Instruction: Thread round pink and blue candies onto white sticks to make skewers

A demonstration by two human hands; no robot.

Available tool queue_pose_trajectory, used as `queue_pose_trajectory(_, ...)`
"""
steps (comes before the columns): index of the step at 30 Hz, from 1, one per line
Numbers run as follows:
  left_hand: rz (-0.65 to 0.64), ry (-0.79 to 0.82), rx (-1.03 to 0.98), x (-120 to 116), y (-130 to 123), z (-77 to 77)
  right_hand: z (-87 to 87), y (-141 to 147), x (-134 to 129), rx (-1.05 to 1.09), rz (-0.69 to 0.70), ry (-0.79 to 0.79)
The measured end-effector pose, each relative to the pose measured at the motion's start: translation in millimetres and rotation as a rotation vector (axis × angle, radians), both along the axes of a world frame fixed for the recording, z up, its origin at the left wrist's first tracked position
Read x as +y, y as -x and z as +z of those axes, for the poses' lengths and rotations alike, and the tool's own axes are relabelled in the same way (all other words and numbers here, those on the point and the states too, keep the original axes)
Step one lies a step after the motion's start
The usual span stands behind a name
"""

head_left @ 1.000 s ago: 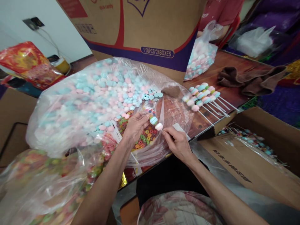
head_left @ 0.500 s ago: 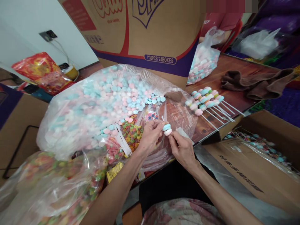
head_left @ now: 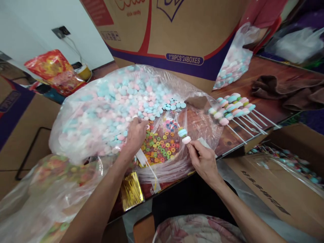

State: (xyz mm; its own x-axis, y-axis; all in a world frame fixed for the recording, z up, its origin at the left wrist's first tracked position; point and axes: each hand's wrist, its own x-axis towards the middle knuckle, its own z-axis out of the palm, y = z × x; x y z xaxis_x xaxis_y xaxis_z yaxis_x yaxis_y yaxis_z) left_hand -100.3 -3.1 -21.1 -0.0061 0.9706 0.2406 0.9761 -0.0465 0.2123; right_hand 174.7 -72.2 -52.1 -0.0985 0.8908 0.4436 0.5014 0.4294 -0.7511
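Observation:
My right hand (head_left: pixel 204 158) pinches a partly filled candy stick (head_left: pixel 182 132), with pink, blue and green pieces stacked on it. My left hand (head_left: pixel 136 133) is at the edge of the big plastic bag of pink, blue and white candies (head_left: pixel 121 98), fingers bent down; what its fingertips hold, if anything, is hidden. Small ring candies (head_left: pixel 162 145) in many colours lie between my hands. White sticks (head_left: pixel 142 158) lie just below my left hand. Several filled candy skewers (head_left: pixel 231 108) rest side by side on the table at the right.
A large cardboard box (head_left: pixel 187 37) stands behind the bag. Gold twist ties (head_left: pixel 132 191) lie at the front edge. An open carton (head_left: pixel 268 182) of candy sticks is at the right, a brown cloth (head_left: pixel 283 91) above it. A person's red sleeve (head_left: pixel 265 13) shows at the back.
My left hand has let go of the candy stick and moved left to the candies. My right hand still holds the stick. The view has shifted, and more ring candies and the gold ties show.

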Motion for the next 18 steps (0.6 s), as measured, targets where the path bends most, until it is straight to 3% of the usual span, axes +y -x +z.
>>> queue_pose_trajectory(5,-0.049,0.06,0.157,-2,-3,-0.9,1.5,0,-1,-0.015,-0.009,0.002)
queue_pose_trajectory(10,-0.038,0.066,0.117,-6,0,9.3,1.8,1,0,0.017,0.002,0.006)
queue_pose_trajectory(14,0.05,-0.017,-0.184,-11,-3,22.1,1.8,1,0,0.021,0.005,0.014)
queue_pose_trajectory(18,0.039,0.094,-0.812,-10,-29,25.2,2.2,1,0,0.031,-0.033,-0.009)
